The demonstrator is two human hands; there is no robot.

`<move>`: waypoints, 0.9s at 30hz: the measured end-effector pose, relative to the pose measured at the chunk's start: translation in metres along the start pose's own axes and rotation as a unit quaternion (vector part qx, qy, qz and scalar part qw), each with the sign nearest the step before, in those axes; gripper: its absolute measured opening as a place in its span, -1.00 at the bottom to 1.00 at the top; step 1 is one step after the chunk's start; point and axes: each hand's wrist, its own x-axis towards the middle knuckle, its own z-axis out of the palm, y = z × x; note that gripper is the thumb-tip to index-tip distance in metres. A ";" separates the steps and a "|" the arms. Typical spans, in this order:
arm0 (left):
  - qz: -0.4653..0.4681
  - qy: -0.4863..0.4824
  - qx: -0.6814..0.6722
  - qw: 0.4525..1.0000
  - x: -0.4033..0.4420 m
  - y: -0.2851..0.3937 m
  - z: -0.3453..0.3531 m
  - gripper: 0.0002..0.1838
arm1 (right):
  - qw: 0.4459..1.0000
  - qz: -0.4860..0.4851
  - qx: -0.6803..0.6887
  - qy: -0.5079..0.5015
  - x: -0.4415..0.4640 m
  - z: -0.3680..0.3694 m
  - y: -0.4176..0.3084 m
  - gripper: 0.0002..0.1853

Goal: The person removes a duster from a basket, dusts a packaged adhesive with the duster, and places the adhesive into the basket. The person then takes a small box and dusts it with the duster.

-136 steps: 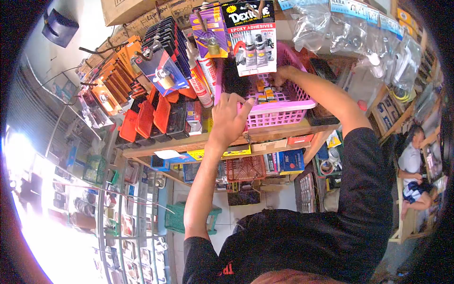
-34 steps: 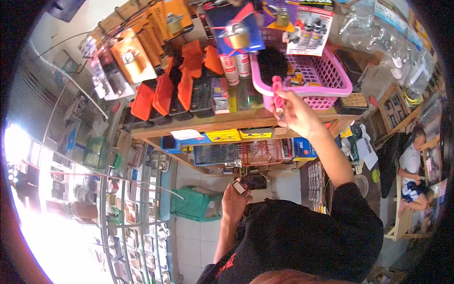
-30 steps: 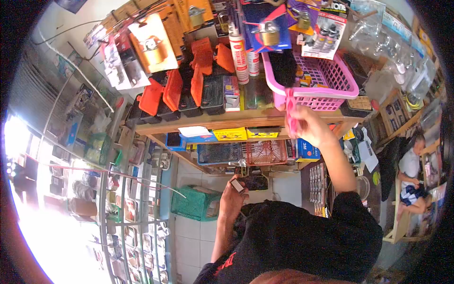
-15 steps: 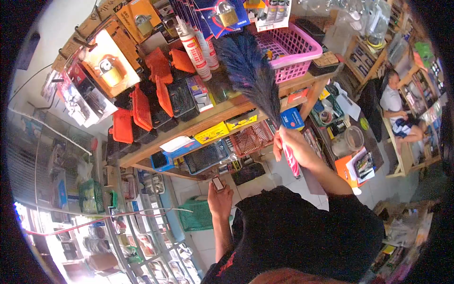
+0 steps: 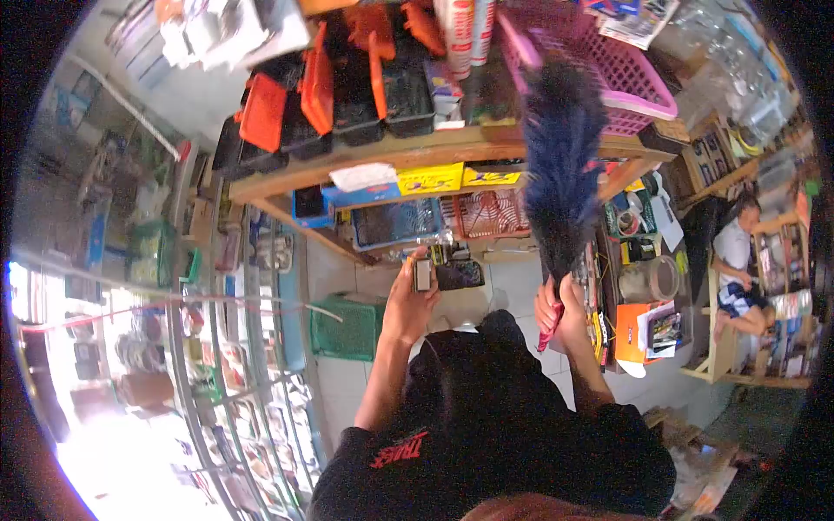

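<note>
My right hand (image 5: pixel 563 311) is closed around the red handle (image 5: pixel 548 334) of a feather duster. The dark blue-black feathers of the duster (image 5: pixel 563 165) point up, blurred by motion, and overlap the shelf edge and the near side of a pink plastic basket (image 5: pixel 643 87). Whether they touch either one I cannot tell. On the left, my left hand (image 5: pixel 407 304) is raised below the shelf, its fingers around a small rectangular object (image 5: pixel 423 274) with a pale face and dark edges. Its exact kind does not show.
Black bins with orange lids (image 5: pixel 263 113) and white-and-red tubes (image 5: pixel 460 39) stand on the wooden shelf (image 5: pixel 382 161). Baskets (image 5: pixel 395 224) sit beneath. A green crate (image 5: pixel 346 326) is on the floor at left. Another person (image 5: pixel 737 252) sits at the right.
The duster has swung from leaning up-left to nearly upright, and its handle is nearer my body. My left hand is higher, still with the small object. The whole view has shifted.
</note>
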 end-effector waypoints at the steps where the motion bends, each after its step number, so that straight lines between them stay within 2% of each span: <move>1: 0.008 -0.010 -0.017 1.000 -0.002 0.003 -0.001 -0.49 | 1.000 0.010 0.020 -0.007 -0.004 0.001 0.004 -0.62; 3: 0.029 -0.031 -0.054 0.998 -0.006 0.011 -0.005 -0.48 | 0.992 0.004 -0.122 0.014 -0.013 0.010 0.008 -0.66; 5: 0.031 -0.035 -0.127 0.991 -0.012 0.018 -0.011 -0.51 | 0.962 0.015 -0.271 0.024 -0.020 0.020 0.013 -0.66; 6: 0.045 -0.038 -0.145 0.988 -0.017 0.024 -0.009 -0.52 | 0.950 0.022 -0.312 0.005 -0.021 0.028 0.013 -0.64; 7: 0.061 -0.043 -0.161 0.984 -0.022 0.029 -0.007 -0.53 | 0.959 0.027 -0.282 -0.006 -0.023 0.027 0.024 -0.64; 9: 0.097 -0.047 -0.167 0.980 -0.031 0.038 -0.007 -0.55 | 0.929 0.062 -0.357 -0.080 -0.024 0.019 0.032 -0.60; 11: 0.139 -0.065 -0.149 0.977 -0.038 0.041 -0.008 -0.55 | 0.962 0.028 -0.261 -0.070 -0.024 0.033 0.048 -0.58; 12: 0.147 -0.021 -0.144 0.978 -0.045 0.044 0.002 -0.56 | 0.971 0.017 -0.225 -0.075 -0.024 0.037 0.054 -0.59; 13: 0.146 -0.022 -0.149 0.978 -0.049 0.044 -0.002 -0.57 | 0.979 0.005 -0.188 -0.077 -0.025 0.037 0.057 -0.59; 15: 0.145 -0.028 -0.162 0.976 -0.055 0.044 -0.010 -0.58 | 0.979 0.047 -0.182 -0.076 -0.025 0.029 0.058 -0.66; 16: 0.143 0.040 -0.146 0.978 -0.057 0.045 -0.004 -0.64 | 0.975 0.068 -0.201 -0.062 -0.023 0.032 0.057 -0.69; 17: 0.139 -0.005 -0.175 0.975 -0.059 0.045 -0.008 -0.66 | 0.970 0.089 -0.220 -0.046 -0.021 0.035 0.056 -0.72; 19: 0.128 -0.095 -0.227 0.961 -0.066 0.053 -0.012 -0.68 | 0.944 0.143 -0.285 -0.085 -0.016 0.051 0.044 -0.84; 20: 0.104 0.004 -0.229 0.968 -0.071 0.055 -0.009 -0.72 | 0.943 0.134 -0.284 -0.112 -0.014 0.053 0.047 -0.83; 21: 0.085 0.063 -0.232 0.967 -0.074 0.055 -0.011 -0.73 | 0.941 0.124 -0.281 -0.140 -0.012 0.054 0.050 -0.82; 23: 0.046 0.178 -0.235 0.955 -0.077 0.058 -0.016 -0.71 | 0.943 0.159 -0.266 -0.121 -0.013 0.062 0.050 -0.80; 25: 0.071 0.190 -0.200 0.959 -0.075 0.058 -0.027 -0.67 | 0.942 0.170 -0.258 -0.128 -0.014 0.061 0.050 -0.78; 27: 0.099 0.153 -0.174 0.968 -0.081 0.064 -0.029 -0.69 | 0.940 0.162 -0.252 -0.161 -0.015 0.051 0.054 -0.76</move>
